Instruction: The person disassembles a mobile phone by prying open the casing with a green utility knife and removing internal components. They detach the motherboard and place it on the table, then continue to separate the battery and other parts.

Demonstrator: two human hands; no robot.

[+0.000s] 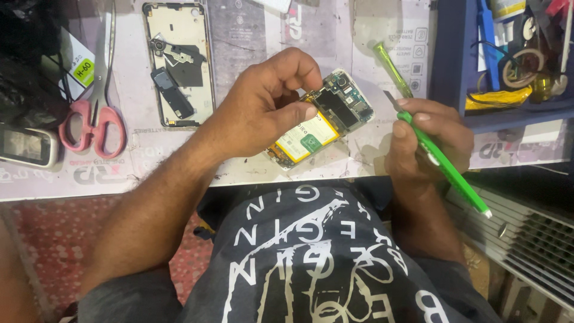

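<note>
Left hand (269, 104) curled over an opened phone (326, 116), thumb and fingertips pinching something small at its middle edge; too small to tell what. Phone lying tilted on the worktop (251, 36), back cover off, yellow-labelled battery and dark circuit board exposed, lower corner near the worktop's front edge.

Right hand (427, 140) closed around a green-handled tool (445, 164), fingers wrapped on the shaft, thin metal tip poking up past the knuckles, just beside the phone's right side but apart from it. Handle slanting down to the right, white end hanging past the worktop's edge.

A second green tool (391, 69) resting on the worktop above the right hand, near the phone's top corner.

Further left, a separate phone back shell (179, 63) lying flat, dark parts inside. Pink-handled scissors (95, 90) left of that, blades pointing away. A small device with a pale screen (27, 146) at the far left edge. A blue tray (454, 72) at upper right, crowded with cables and tools. Dark printed shirt (311, 257) filling the lower view.
</note>
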